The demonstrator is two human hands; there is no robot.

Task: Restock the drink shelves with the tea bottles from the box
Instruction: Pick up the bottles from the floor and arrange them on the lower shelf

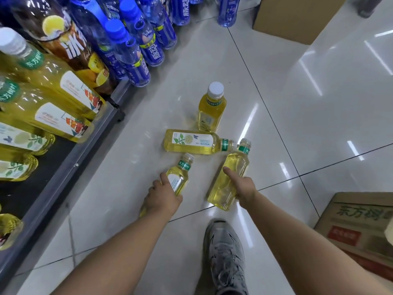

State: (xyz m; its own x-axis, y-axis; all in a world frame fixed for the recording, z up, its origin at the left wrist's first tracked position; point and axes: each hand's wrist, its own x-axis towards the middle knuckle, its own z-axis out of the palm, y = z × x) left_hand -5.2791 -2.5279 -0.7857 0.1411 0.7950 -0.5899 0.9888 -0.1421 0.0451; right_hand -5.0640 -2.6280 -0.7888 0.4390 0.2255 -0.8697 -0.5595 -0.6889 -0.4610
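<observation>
The left hand (162, 199) grips one tea bottle (178, 177) and the right hand (244, 189) grips another bottle (230, 177), both low over the floor (297, 103). A third bottle (191, 141) lies flat on the floor just ahead, and a fourth (211, 109) stands upright behind it. The shelf (70, 158) is on the left, and the box (359, 222) is on the right.

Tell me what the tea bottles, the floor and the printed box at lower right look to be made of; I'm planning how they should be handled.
Tea bottles, e.g. the upright one: clear plastic, it seems, since the yellow tea shows through; paper-like labels, white caps.
Floor: glossy pale tile, likely ceramic, with grout lines and sharp light reflections.
Printed box: matte brown cardboard, by its dull surface and printing.
</observation>
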